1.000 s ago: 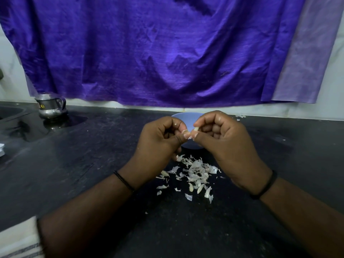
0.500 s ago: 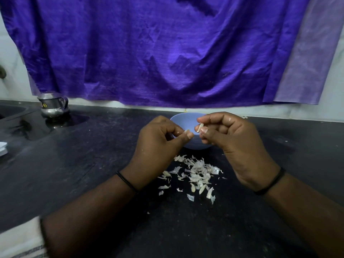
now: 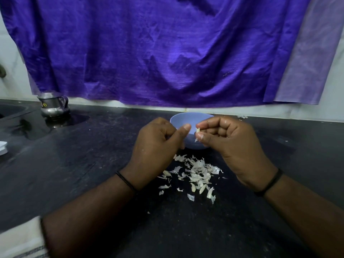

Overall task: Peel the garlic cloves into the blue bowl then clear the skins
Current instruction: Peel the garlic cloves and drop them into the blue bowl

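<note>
A light blue bowl (image 3: 191,114) stands on the black counter (image 3: 78,164), partly hidden behind both hands. My right hand (image 3: 230,144) pinches a small pale garlic clove (image 3: 197,131) between thumb and forefinger, just in front of the bowl. My left hand (image 3: 158,144) is a little apart from it on the left, fingers curled and thumb laid against the forefinger, with nothing visible in its grip. Below the hands, a scatter of white garlic skins (image 3: 197,172) lies on the counter. The bowl's inside is hidden.
A steel jug (image 3: 53,106) stands at the back left beside a sink recess (image 3: 11,111). A purple cloth (image 3: 167,53) hangs over the wall behind. A white object (image 3: 2,148) shows at the left edge, and a pale striped cloth (image 3: 20,239) at the bottom left.
The hands have drawn apart: both met on the clove a second ago, and now only my right hand holds it. My left hand has pulled back to the left.
</note>
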Motion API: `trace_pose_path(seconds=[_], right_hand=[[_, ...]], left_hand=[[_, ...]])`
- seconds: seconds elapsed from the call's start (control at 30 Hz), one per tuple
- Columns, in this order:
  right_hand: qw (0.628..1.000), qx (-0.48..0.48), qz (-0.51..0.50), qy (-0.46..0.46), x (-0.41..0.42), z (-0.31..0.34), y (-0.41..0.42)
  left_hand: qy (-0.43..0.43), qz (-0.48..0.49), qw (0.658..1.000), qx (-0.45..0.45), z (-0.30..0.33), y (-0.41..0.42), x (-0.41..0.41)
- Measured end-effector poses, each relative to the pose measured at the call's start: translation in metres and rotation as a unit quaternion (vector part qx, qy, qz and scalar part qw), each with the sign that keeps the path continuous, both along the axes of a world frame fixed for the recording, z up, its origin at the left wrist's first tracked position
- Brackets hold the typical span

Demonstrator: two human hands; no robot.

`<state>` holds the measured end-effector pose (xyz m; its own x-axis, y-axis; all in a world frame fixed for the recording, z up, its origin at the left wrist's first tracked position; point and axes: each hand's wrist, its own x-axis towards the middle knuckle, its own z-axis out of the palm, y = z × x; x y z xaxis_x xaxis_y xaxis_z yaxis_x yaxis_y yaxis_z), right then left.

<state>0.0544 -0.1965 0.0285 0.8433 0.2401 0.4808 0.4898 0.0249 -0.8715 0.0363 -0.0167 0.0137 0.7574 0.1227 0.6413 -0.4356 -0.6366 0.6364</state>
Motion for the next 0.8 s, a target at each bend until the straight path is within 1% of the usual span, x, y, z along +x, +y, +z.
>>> trace_pose_path(seconds=[0.07,0.13,0.23,0.3,0.57,0.8], right_hand=[[1.0,-0.007,-0.003,-0.005,0.0,0.0,-0.001],[1.0,-0.012,-0.002,-0.011,0.001,0.0,0.0],[1.0,-0.02,-0.005,-0.016,0.0,0.0,0.001],[0.999,-0.028,-0.01,-0.01,0.0,0.0,0.001],[0.996,-0.011,0.067,0.054,-0.001,0.006,-0.002],[0.987,0.003,0.118,0.108,-0.003,0.008,-0.004]], left_hand=[[0.0,-0.004,1.0,-0.008,0.0,0.0,0.001],[0.002,-0.03,0.999,-0.042,0.002,-0.002,0.001],[0.022,-0.119,0.983,-0.139,0.005,-0.005,-0.001],[0.029,-0.165,0.972,-0.162,0.005,-0.007,-0.002],[0.054,-0.226,0.96,-0.159,0.009,-0.004,-0.004],[0.05,-0.245,0.955,-0.158,0.011,0.001,-0.004]])
